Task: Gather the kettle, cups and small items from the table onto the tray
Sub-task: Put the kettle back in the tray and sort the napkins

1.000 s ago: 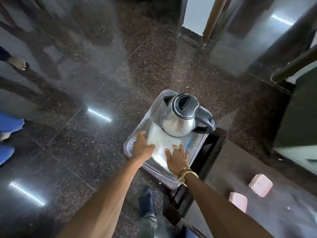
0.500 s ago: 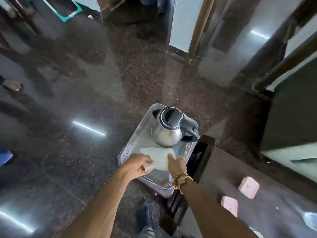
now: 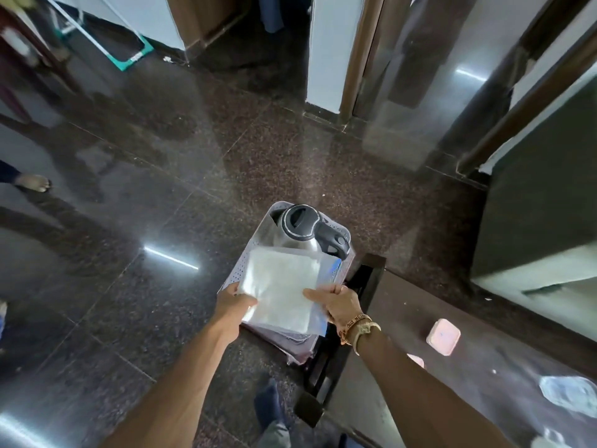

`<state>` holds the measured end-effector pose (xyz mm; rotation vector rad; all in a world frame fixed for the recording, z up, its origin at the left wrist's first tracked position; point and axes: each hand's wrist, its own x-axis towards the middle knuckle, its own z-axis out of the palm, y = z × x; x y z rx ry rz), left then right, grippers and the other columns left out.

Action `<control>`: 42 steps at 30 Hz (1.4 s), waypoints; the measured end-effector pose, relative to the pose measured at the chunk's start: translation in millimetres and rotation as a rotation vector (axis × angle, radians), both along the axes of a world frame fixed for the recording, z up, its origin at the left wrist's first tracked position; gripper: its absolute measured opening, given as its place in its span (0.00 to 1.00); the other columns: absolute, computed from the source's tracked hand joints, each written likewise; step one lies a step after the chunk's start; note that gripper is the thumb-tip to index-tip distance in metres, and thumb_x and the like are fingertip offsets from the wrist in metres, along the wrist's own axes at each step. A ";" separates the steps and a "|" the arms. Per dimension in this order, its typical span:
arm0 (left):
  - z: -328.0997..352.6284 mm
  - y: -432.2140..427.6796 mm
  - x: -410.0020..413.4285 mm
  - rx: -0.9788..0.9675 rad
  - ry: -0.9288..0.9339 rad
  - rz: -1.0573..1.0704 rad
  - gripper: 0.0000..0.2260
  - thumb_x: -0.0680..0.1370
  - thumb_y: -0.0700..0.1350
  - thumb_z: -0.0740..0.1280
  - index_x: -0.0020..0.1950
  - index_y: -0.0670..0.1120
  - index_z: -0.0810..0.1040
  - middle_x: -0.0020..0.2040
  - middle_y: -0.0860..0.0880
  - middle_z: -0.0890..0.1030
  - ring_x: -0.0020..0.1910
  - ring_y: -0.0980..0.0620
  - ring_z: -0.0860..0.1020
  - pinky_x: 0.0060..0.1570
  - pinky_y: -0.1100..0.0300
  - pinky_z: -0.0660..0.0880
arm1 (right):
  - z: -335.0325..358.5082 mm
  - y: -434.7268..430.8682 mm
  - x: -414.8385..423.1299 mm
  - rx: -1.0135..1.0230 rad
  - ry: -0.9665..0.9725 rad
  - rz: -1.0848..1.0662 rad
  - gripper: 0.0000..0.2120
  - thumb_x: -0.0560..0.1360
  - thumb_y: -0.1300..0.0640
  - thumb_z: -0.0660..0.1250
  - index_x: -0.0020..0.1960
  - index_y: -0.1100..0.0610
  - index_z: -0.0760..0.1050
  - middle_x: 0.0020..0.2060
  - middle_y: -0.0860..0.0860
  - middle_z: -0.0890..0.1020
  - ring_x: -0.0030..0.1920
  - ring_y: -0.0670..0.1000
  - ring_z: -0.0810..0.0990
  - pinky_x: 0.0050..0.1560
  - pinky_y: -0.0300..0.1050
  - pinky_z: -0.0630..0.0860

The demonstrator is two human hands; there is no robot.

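At the far left a bare foot [image 3: 34,182] of another person stands on the dark polished floor [image 3: 161,189]. My left hand [image 3: 237,302] grips the near left corner of a flat packet [image 3: 284,289], thumb on top and the other fingers curled under it, out of sight. The grey tray [image 3: 248,250] lies below, its walls pierced with rows of small holes. The tray holds 1 kettle [image 3: 300,227] at its far end, upright, with a steel body, a black lid and a black handle turned to the right. I hold the packet over the near half of the tray, just in front of the kettle; I cannot tell whether it touches the tray floor. It is a clear plastic pouch with a white square inside and a blue strip along its right edge. My right hand [image 3: 339,303] pinches the near right corner, thumb lying across the top. Bracelets [image 3: 358,328] circle that wrist; their lettering is too small to read. The tray's right side is beside the end of the dark table [image 3: 403,312]. On the table, well apart from the tray, lie 2 small pink boxes [image 3: 443,337], lids shut, and at the far right a crumpled clear wrapper [image 3: 568,394].
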<state>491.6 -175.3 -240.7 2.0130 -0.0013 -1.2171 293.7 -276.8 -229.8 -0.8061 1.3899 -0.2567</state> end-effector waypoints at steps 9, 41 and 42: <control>26.0 9.2 -26.6 -0.112 0.186 -0.081 0.14 0.75 0.34 0.69 0.60 0.43 0.79 0.57 0.41 0.83 0.57 0.39 0.81 0.59 0.38 0.78 | 41.1 -3.6 -21.5 -0.207 -0.001 0.047 0.19 0.67 0.57 0.81 0.29 0.54 0.70 0.29 0.51 0.73 0.32 0.51 0.70 0.34 0.43 0.70; 84.6 -19.0 -96.8 -0.243 -0.327 -0.179 0.17 0.66 0.63 0.75 0.47 0.54 0.81 0.46 0.59 0.85 0.45 0.65 0.81 0.40 0.68 0.71 | 78.9 11.7 -6.2 -0.517 0.030 0.379 0.04 0.74 0.67 0.71 0.49 0.67 0.79 0.37 0.53 0.80 0.36 0.48 0.77 0.41 0.43 0.76; 84.8 -21.7 -95.2 -0.228 -0.386 -0.173 0.09 0.70 0.56 0.74 0.46 0.54 0.81 0.45 0.57 0.86 0.43 0.64 0.81 0.40 0.68 0.72 | 79.1 12.9 -3.7 -0.460 0.005 0.347 0.04 0.75 0.67 0.72 0.49 0.65 0.79 0.38 0.55 0.81 0.35 0.48 0.80 0.39 0.46 0.79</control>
